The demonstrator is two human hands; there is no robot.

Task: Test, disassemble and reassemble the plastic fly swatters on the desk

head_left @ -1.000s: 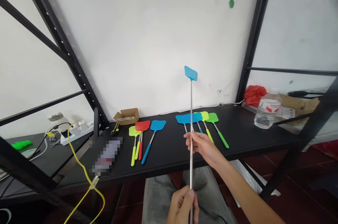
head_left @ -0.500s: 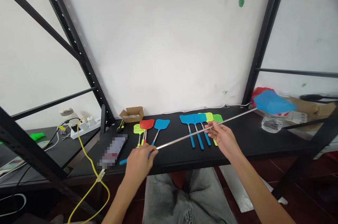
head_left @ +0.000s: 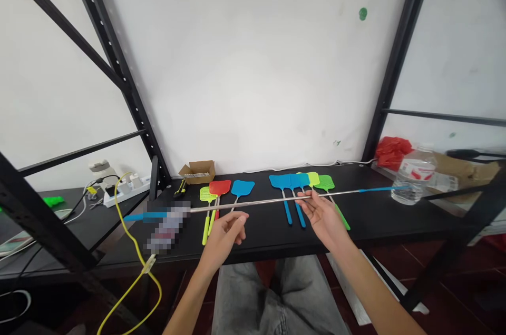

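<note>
My right hand (head_left: 326, 219) pinches the thin metal shaft of a long blue fly swatter (head_left: 261, 202), which lies level across the view. Its blue handle points left, above the blurred phone (head_left: 168, 229); its blue head is seen edge-on at the right, in front of a water bottle (head_left: 414, 174). Just below the shaft, my left hand (head_left: 224, 239) has loosely curled fingers and holds nothing. On the black table behind lie a red swatter (head_left: 220, 187), a blue swatter (head_left: 242, 187) and yellow ones (head_left: 206, 194) at left. Several blue swatters (head_left: 280, 182), a yellow and a green swatter (head_left: 324, 183) are near my right hand.
A small open cardboard box (head_left: 197, 173) and a utility knife (head_left: 181, 188) are at the back left. A yellow cable (head_left: 136, 245) hangs over the table's left front. A power strip (head_left: 128, 191), red plastic bag (head_left: 392, 151) and black rack posts (head_left: 399, 61) flank the table.
My left hand has let go of the swatter's handle end and moved right. The swatter has turned to nearly level, its head now edge-on and lower. My right hand still holds the shaft.
</note>
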